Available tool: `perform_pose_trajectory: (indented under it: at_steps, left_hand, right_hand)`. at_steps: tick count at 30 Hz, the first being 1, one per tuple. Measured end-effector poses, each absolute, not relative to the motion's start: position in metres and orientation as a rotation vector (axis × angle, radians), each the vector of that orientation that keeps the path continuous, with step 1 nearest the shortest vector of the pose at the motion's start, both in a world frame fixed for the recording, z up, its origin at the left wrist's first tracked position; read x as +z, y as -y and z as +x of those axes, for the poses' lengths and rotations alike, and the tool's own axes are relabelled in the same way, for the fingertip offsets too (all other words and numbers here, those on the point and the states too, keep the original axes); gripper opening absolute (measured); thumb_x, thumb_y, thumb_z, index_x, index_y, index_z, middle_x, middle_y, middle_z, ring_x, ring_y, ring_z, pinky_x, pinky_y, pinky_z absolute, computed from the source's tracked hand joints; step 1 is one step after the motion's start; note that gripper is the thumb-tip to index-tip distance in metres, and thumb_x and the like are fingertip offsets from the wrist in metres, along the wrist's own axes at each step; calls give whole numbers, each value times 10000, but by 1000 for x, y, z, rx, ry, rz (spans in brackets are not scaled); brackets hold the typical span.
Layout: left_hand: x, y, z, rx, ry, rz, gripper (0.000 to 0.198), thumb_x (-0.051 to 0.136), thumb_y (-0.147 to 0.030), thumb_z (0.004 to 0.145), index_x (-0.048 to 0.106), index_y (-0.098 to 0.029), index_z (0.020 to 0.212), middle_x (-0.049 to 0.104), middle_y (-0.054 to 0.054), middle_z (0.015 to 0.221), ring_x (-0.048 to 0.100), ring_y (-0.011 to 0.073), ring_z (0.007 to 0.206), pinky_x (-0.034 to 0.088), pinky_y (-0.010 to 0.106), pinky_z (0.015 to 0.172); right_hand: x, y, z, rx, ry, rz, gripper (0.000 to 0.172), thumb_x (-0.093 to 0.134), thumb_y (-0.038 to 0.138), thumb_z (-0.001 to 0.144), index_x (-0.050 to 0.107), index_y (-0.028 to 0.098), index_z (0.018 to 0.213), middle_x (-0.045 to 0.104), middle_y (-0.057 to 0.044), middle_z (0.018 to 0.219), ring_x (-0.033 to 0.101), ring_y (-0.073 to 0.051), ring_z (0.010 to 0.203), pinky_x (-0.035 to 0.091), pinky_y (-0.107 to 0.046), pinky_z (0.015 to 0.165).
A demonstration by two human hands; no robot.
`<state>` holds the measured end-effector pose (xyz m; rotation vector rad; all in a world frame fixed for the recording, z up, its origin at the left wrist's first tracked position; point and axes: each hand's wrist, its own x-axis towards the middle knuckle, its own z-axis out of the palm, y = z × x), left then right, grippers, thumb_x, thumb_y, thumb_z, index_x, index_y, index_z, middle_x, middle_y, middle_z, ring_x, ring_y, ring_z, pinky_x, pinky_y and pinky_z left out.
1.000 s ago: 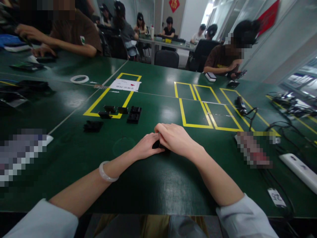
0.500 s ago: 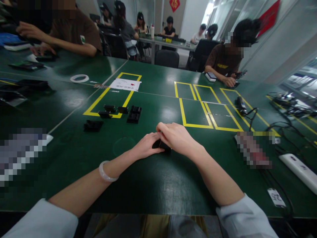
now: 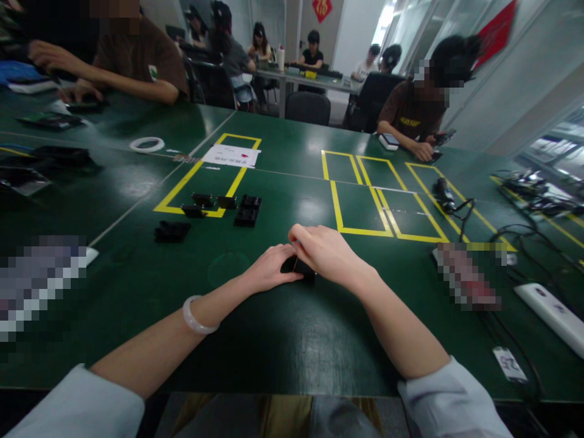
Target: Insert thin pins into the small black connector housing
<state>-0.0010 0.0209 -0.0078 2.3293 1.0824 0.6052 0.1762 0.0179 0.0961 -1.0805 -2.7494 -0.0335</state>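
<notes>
My left hand (image 3: 275, 267) and my right hand (image 3: 325, 250) meet over a small black part (image 3: 305, 270) low on the green table. The left hand's thumb and fingers grip its left side. Curled over its top are the fingers of my right hand, hiding most of it, so its exact kind does not show. Beyond my hands to the left stand several small black parts: a blocky pair (image 3: 248, 210), upright thin pieces (image 3: 202, 199), and a darker, lower piece (image 3: 172, 230).
Yellow tape outlines (image 3: 365, 231) mark the green table (image 3: 283, 340). A paper sheet (image 3: 232, 156) and a roll of white tape (image 3: 146, 144) lie farther off. Cables and a white power strip (image 3: 550, 316) are at right. People sit across the table and at the far left.
Both hands stay in almost the same place around the black part, with only a very slight shift of the fingers. The loose black parts have not moved.
</notes>
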Motion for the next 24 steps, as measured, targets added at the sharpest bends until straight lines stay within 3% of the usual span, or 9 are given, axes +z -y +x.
perform_pose_trajectory:
  at_steps: [3, 11, 18, 24]
  left_hand:
    - [-7, -21, -1, 598, -1102, 2316, 378, 672, -477, 825, 604, -191, 1063, 641, 86, 1155, 590, 300, 1097, 445, 444, 973]
    - [-5, -19, 0, 613, -1112, 2312, 491, 691, -449, 817, 555, -192, 1213, 611, 92, 1276, 564, 313, 1177, 438, 435, 991]
    - [-7, -21, -1, 616, -1122, 2302, 421, 680, -469, 819, 591, -187, 1118, 640, 93, 1187, 579, 304, 1128, 451, 440, 974]
    - [-4, -21, -1, 561, -1119, 2296, 355, 678, -448, 818, 631, -187, 1056, 666, 91, 1130, 605, 313, 1079, 476, 436, 934]
  right_hand:
    - [96, -18, 176, -3, 2746, -1073, 220, 314, 239, 984, 522, 182, 1028, 665, -27, 877, 565, -136, 718, 304, -272, 652]
    - [98, -17, 176, -13, 2750, -1096, 221, 328, 286, 999, 525, 185, 1010, 668, -26, 857, 575, -136, 713, 298, -271, 642]
    - [99, -15, 176, 29, 2748, -1046, 190, 355, 220, 968, 509, 173, 1067, 669, -31, 886, 589, -143, 744, 317, -274, 662]
    - [96, -17, 176, -95, 2760, -1074, 241, 349, 338, 1002, 527, 176, 1008, 665, -30, 799, 594, -151, 716, 316, -284, 676]
